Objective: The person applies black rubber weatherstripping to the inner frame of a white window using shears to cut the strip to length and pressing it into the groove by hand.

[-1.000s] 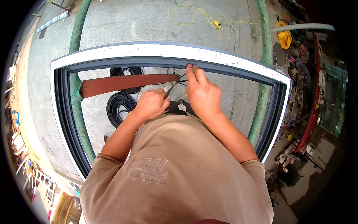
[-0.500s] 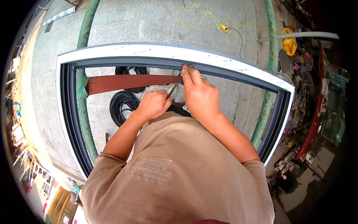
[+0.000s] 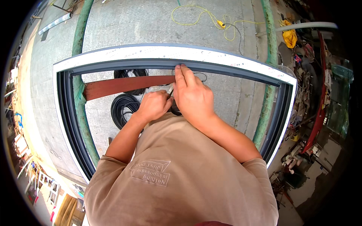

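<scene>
A large window frame [image 3: 158, 50], white film on its face and dark grey grooved profile inside, lies around my hands. My right hand [image 3: 194, 94] rests at its far bar, index and middle fingertips stretched out on the dark inner groove. Its thumb and other fingers are mostly hidden. Just left of it and nearer my body, my left hand [image 3: 154, 105] is closed in a fist. A thin dark piece [image 3: 171, 91] shows beside its fingers, too small to name. Behind the hands, a reddish-brown board [image 3: 124, 84] runs across under the frame.
Green poles pass beneath the frame at left [image 3: 80, 34] and right [image 3: 268, 34]. Black coils of cord [image 3: 122, 107] lie on the grey floor inside it. A yellow cable [image 3: 192, 24] trails beyond. Cluttered scrap [image 3: 301, 98] lines the right side.
My right hand has shifted slightly left along the far bar, closer to my left hand. Less of the thin piece between the hands shows now. The left hand remains closed.
</scene>
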The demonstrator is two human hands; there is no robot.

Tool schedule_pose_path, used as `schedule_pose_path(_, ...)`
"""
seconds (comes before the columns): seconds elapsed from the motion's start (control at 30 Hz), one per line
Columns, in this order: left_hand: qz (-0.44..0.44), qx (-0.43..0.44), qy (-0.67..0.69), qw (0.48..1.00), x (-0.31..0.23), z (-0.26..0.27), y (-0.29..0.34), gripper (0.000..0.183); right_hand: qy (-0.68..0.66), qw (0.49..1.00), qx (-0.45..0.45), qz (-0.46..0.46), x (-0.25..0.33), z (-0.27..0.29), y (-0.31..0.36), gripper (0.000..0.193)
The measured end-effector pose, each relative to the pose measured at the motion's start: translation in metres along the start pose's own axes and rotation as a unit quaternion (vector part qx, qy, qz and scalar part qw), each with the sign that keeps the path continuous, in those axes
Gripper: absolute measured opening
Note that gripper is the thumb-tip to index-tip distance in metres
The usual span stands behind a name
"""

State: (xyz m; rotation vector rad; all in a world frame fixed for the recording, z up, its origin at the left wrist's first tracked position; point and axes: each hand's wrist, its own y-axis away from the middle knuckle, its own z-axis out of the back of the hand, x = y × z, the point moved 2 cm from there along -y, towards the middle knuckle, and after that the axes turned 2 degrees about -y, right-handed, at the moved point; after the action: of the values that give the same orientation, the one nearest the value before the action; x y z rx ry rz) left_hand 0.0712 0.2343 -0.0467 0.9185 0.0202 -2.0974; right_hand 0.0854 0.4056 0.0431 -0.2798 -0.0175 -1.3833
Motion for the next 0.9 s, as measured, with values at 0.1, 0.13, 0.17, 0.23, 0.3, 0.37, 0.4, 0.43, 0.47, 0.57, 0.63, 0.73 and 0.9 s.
schedule_pose_path(0.1, 0.004, -0.011, -0.017, 1.0, 0.0, 0.001, -0.003, 0.036, 0.002, 1.0, -0.006, -0.004, -0.003, -0.001, 0.001, 0.058)
schedule_pose_path(0.13, 0.0, -0.008, -0.015, 1.0, 0.0, -0.002, -0.002, 0.036, 0.019, 1.0, 0.01, 0.009, -0.001, -0.001, 0.0, 0.057)
schedule_pose_path(0.17, -0.003, -0.005, -0.018, 1.0, 0.0, -0.006, 0.0, 0.036, 0.025, 1.0, 0.006, 0.018, 0.0, 0.0, 0.0, 0.058)
schedule_pose_path(0.23, -0.005, -0.004, -0.02, 1.0, -0.003, -0.006, 0.001, 0.036, 0.017, 1.0, -0.002, 0.015, -0.003, -0.004, -0.001, 0.057)
schedule_pose_path(0.3, -0.014, -0.006, -0.018, 1.0, -0.005, -0.006, -0.002, 0.036, 0.009, 1.0, -0.011, 0.012, -0.005, -0.002, 0.001, 0.057)
schedule_pose_path(0.37, -0.022, -0.008, -0.016, 1.0, -0.006, -0.007, -0.004, 0.036, 0.021, 1.0, 0.015, 0.009, -0.005, 0.005, 0.002, 0.055)
schedule_pose_path(0.4, -0.023, -0.011, -0.016, 1.0, -0.006, -0.008, -0.004, 0.036, 0.022, 1.0, 0.012, 0.007, -0.006, 0.005, 0.001, 0.055)
schedule_pose_path(0.43, -0.024, -0.014, -0.016, 0.999, -0.007, -0.007, -0.005, 0.036, -0.002, 1.0, 0.002, -0.004, -0.009, 0.005, 0.0, 0.054)
schedule_pose_path(0.47, -0.026, -0.015, -0.017, 0.999, -0.008, -0.006, -0.006, 0.036, -0.026, 1.0, -0.009, -0.015, -0.012, 0.005, -0.001, 0.053)
schedule_pose_path(0.57, -0.029, -0.006, -0.039, 0.999, -0.015, 0.004, -0.009, 0.037, -0.004, 0.998, 0.021, -0.056, -0.02, 0.004, 0.002, 0.052)
schedule_pose_path(0.63, -0.017, 0.011, -0.046, 0.999, -0.018, 0.006, -0.009, 0.039, -0.012, 0.998, 0.022, -0.053, -0.022, 0.004, 0.009, 0.051)
schedule_pose_path(0.73, -0.015, 0.02, -0.047, 0.999, -0.015, 0.003, -0.009, 0.04, -0.049, 0.997, -0.016, -0.064, -0.034, 0.016, 0.022, 0.051)
schedule_pose_path(0.9, 0.006, 0.013, -0.029, 0.999, -0.013, 0.004, -0.007, 0.041, -0.028, 0.977, -0.059, -0.205, -0.081, 0.039, 0.055, 0.048)
